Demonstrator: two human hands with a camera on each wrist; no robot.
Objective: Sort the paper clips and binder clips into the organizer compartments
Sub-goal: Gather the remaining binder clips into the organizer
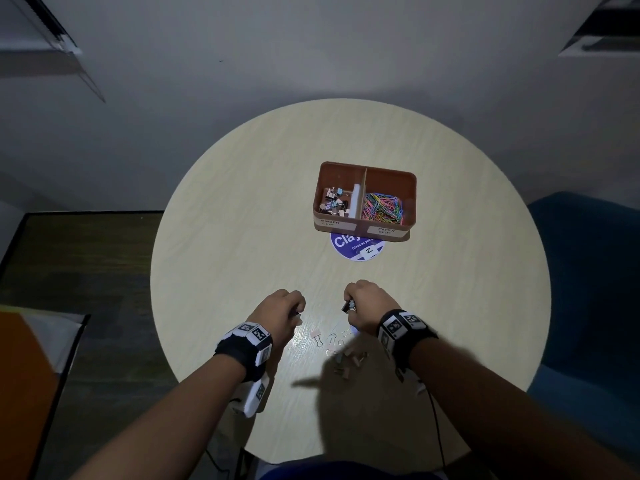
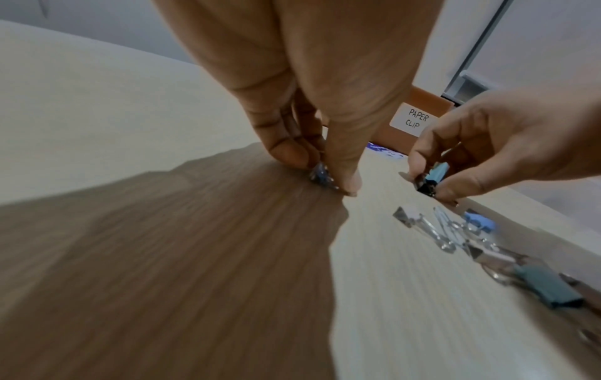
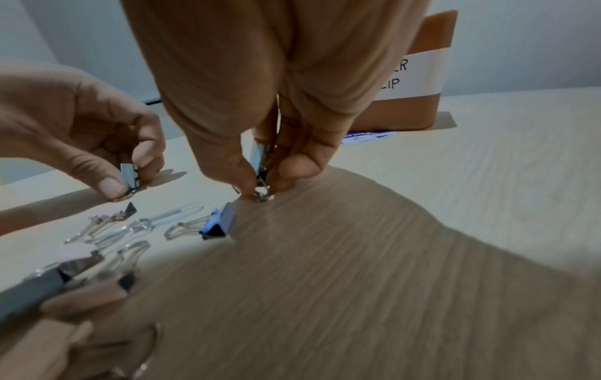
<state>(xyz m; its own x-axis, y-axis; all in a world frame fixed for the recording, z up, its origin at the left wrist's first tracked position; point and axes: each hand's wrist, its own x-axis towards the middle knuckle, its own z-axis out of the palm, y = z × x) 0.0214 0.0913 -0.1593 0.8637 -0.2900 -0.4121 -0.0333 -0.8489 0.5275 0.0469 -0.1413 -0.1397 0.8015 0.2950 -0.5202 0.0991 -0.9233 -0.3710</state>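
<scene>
Pastel loose binder clips (image 1: 343, 353) scattered near, just behind and between both hands, left hand (image 1: 281, 312) pinching a small clip (image 2: 320, 176), right hand (image 1: 367, 306) pinching a black-and-blue clip (image 2: 430, 180).

Both hands (image 1: 281, 308) (image 1: 367, 303) hover low, fingers (image 2: 349, 177) curled, pinching.

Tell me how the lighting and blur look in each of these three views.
Head view: dim room, one bright pool on the round table, glare by the loose binder clips. Left wrist view: the left hand casts a broad shadow; edges smear. Right wrist view: the right hand shadows the tabletop; near clips blur.
</scene>
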